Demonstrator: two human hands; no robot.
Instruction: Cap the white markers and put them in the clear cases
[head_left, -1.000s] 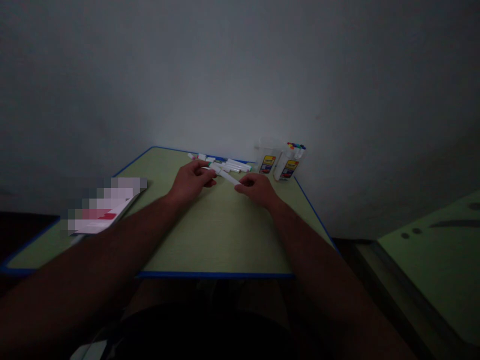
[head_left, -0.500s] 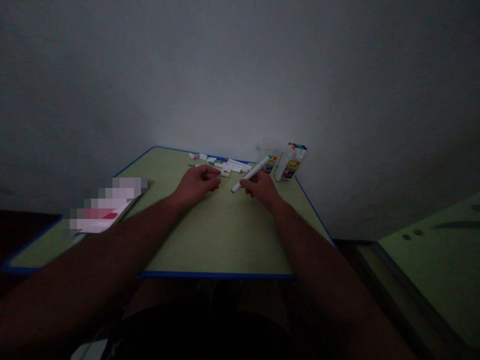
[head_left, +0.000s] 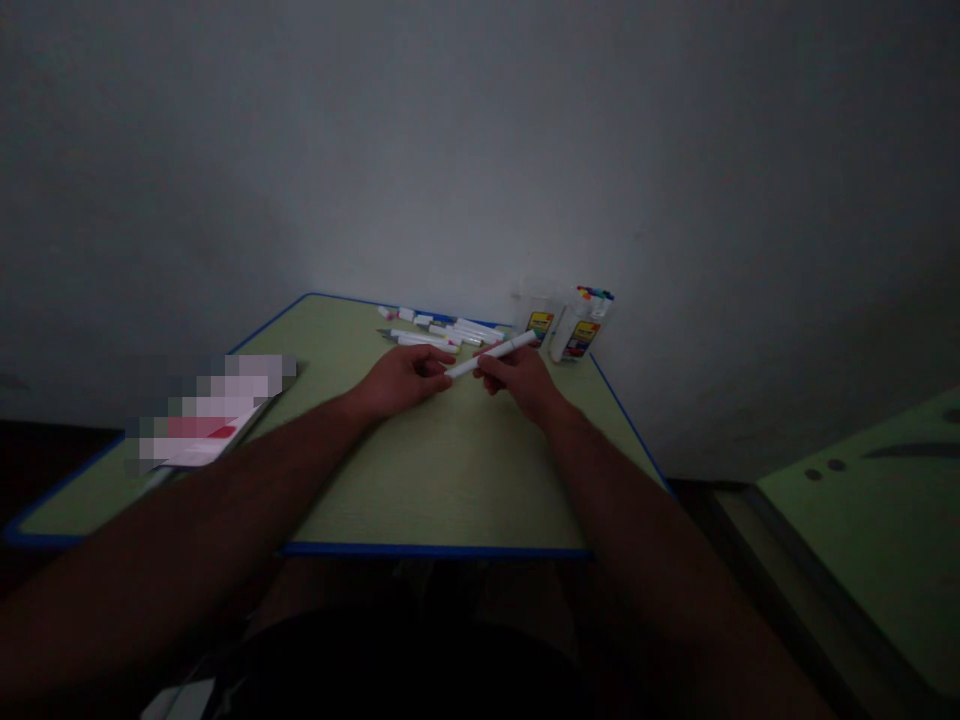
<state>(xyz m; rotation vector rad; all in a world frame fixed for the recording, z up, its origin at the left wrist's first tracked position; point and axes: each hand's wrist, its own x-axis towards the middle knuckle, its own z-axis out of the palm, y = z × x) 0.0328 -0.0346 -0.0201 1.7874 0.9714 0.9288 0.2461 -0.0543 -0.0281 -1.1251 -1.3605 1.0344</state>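
Note:
A white marker (head_left: 491, 354) lies slanted between my two hands above the green table (head_left: 420, 470). My right hand (head_left: 517, 380) pinches its middle. The fingers of my left hand (head_left: 401, 380) close on its lower left end. Just behind the hands, several more white markers and loose caps (head_left: 439, 332) lie in a loose row near the table's far edge.
Two clear marker packs (head_left: 574, 325) with yellow labels stand against the wall at the far right corner. A booklet (head_left: 214, 410) lies on the left side of the table. Another green table (head_left: 877, 500) stands to the right, across a dark gap.
My right hand swung the marker from pointing up-right to lying flatter, and my left hand moved in and closed on its lower end.

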